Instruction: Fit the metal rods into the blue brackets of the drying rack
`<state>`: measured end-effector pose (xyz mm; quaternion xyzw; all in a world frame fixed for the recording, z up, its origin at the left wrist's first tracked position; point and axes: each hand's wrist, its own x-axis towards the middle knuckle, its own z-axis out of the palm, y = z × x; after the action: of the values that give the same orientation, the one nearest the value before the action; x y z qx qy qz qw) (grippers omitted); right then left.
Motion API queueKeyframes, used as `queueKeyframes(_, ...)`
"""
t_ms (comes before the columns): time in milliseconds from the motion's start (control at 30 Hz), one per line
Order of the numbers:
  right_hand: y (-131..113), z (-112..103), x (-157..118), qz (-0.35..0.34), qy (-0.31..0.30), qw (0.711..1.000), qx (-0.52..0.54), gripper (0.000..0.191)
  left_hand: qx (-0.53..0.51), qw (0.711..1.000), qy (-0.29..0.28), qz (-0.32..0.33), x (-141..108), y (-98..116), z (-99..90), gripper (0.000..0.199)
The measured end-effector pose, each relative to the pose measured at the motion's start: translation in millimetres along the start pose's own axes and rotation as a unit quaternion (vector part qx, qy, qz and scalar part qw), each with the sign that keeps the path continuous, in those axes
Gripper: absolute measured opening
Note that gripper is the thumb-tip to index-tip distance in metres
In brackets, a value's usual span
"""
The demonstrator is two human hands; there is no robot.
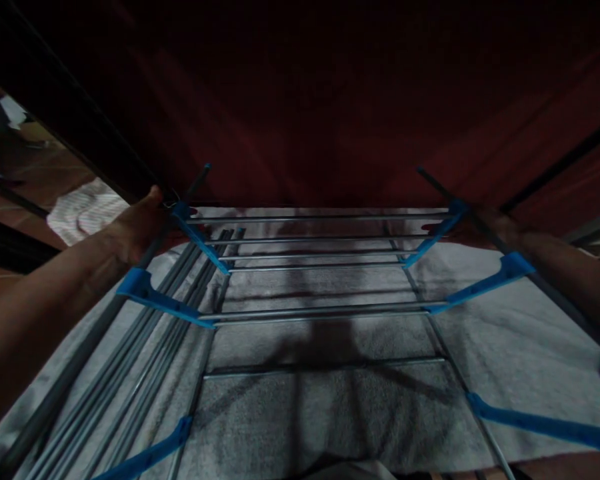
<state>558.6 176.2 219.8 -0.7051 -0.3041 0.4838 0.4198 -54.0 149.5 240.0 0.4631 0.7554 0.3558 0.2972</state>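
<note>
A partly assembled rack of grey metal tubes (325, 311) and blue plastic brackets (163, 305) lies in front of me. My left hand (147, 223) grips its far left blue bracket (200, 237), thumb on the outside and fingertips showing on the inner side. On the opposite side, my right hand (473, 230) holds around the far right blue bracket (437, 233). That hand is partly hidden behind the bracket and the side pole (485, 230); some fingertips show past it. Thin crossbars (310, 255) span between the two brackets.
Several loose grey tubes (150, 340) lie along the left on a light grey cloth (280, 413). A dark red surface (320, 133) rises just beyond the rack. A striped cloth (90, 210) lies on the tiled floor at left.
</note>
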Motion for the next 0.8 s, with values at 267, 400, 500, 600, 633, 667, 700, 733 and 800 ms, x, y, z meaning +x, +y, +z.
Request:
queueKeyframes(267, -6.2, 5.1, 13.0, -0.064, -0.023, 0.997, -0.027, 0.045, -0.289, 0.953, -0.076, -0.051, 14.3, -16.4, 12.5, 0.041)
queueKeyframes(400, -7.4, 12.9, 7.4, -0.054, 0.002, 0.998, 0.015, 0.035, -0.33, 0.94, -0.057, -0.065, 13.0, -12.3, 16.1, 0.02)
queueKeyframes(500, -10.1, 16.8, 2.6, -0.032, 0.015, 0.999, 0.029, 0.036, -0.345, 0.935, -0.042, -0.075, 11.5, -6.7, 19.0, 0.018)
queueKeyframes(600, -10.5, 17.8, 3.3, -0.022, 0.034, 0.999, 0.028, 0.041, -0.341, 0.936, -0.033, -0.074, 7.4, -1.8, 21.2, 0.018)
queueKeyframes(633, -9.9, 17.6, 4.7, -0.028, 0.035, 0.999, 0.03, 0.042, -0.34, 0.937, -0.031, -0.073, 5.3, -0.2, 21.7, 0.018)
queueKeyframes(667, -9.2, 17.2, 6.4, -0.035, 0.035, 0.998, 0.03, 0.044, -0.338, 0.938, -0.031, -0.072, 3.1, 1.5, 22.1, 0.018)
queueKeyframes(700, -8.3, 16.8, 8.2, -0.041, 0.031, 0.998, 0.029, 0.045, -0.336, 0.939, -0.028, -0.07, 0.8, 3.3, 22.4, 0.017)
queueKeyframes(733, -7.5, 16.3, 9.9, -0.048, 0.026, 0.998, 0.025, 0.047, -0.332, 0.94, -0.024, -0.07, -1.3, 5.0, 22.7, 0.017)
queueKeyframes(800, -6.5, 15.4, 12.7, -0.064, 0.012, 0.998, 0.008, 0.049, -0.325, 0.943, -0.018, -0.074, -4.1, 7.3, 23.4, 0.018)
